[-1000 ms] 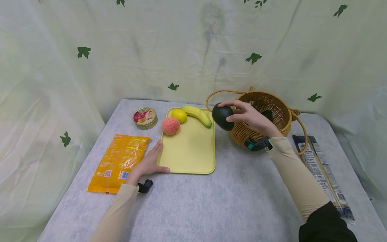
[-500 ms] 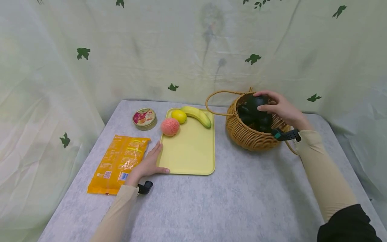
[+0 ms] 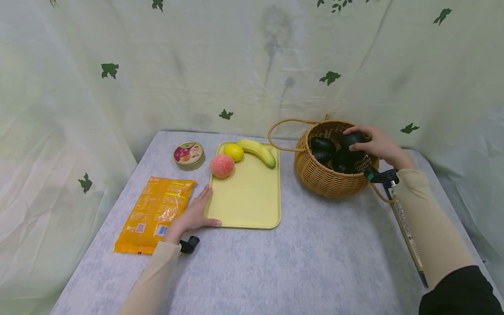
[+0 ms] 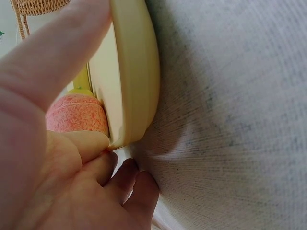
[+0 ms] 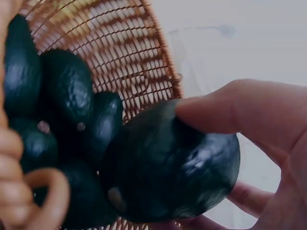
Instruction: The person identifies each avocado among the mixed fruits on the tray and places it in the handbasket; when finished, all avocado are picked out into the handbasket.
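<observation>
A dark green avocado (image 5: 168, 167) is held between the thumb and fingers of my right hand (image 3: 376, 142), inside the right part of the wicker basket (image 3: 328, 186). Several other dark avocados (image 5: 67, 86) lie in the basket beside it. My left hand (image 3: 194, 214) rests at the near-left corner of the yellow tray (image 3: 248, 201), thumb along the near edge and fingers against the left edge. On the tray's far part are a pink peach-like fruit (image 3: 222, 166), a lemon (image 3: 234, 152) and a banana (image 3: 257, 152).
An orange packet (image 3: 153, 214) lies left of the tray, partly behind my left hand. Behind it stands a round tin (image 3: 189, 155). A long dark packet (image 3: 405, 227) lies at the right, mostly hidden under my right sleeve. A patterned curtain (image 3: 244, 65) hangs behind the table.
My right hand has carried the avocado rightward, from beside the tray's right edge into the basket. It went a little farther right and lower over the last half second. My left hand stays still.
</observation>
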Motion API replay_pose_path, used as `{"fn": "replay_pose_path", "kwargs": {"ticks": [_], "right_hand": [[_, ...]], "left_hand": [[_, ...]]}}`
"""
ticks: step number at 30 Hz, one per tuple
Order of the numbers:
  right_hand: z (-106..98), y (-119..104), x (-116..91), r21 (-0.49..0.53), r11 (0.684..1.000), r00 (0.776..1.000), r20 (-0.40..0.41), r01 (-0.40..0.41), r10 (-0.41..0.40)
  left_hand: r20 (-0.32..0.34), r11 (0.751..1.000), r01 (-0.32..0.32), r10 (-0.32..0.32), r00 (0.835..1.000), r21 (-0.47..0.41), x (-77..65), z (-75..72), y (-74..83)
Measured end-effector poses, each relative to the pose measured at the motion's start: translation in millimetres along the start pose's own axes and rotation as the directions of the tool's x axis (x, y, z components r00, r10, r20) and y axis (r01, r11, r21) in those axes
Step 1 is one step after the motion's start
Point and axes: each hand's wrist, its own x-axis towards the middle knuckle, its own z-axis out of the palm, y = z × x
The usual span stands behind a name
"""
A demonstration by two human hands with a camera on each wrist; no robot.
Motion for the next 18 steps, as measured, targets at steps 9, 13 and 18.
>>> {"fn": "replay_pose_path", "kwargs": {"ticks": [9,13,18], "right_hand": [[5,0,0,-0.291,0.956,0.999,0.003,0.033,-0.033],[7,-3,-4,-0.311,0.95,1.0,0.015,0.018,-0.014],[8,-4,-10,-0.214,0.977,1.0,-0.001,-0.006,0.006]], "left_hand": [[0.004,1.0,-0.015,0.015,1.0,-0.01,2.0,0.3,1.7],[0.005,1.0,-0.011,0.011,1.0,-0.012,3.2,-0.1,2.9],[0.011,1.0,0.002,-0.002,1.0,-0.01,3.8,-1.2,3.0]]}}
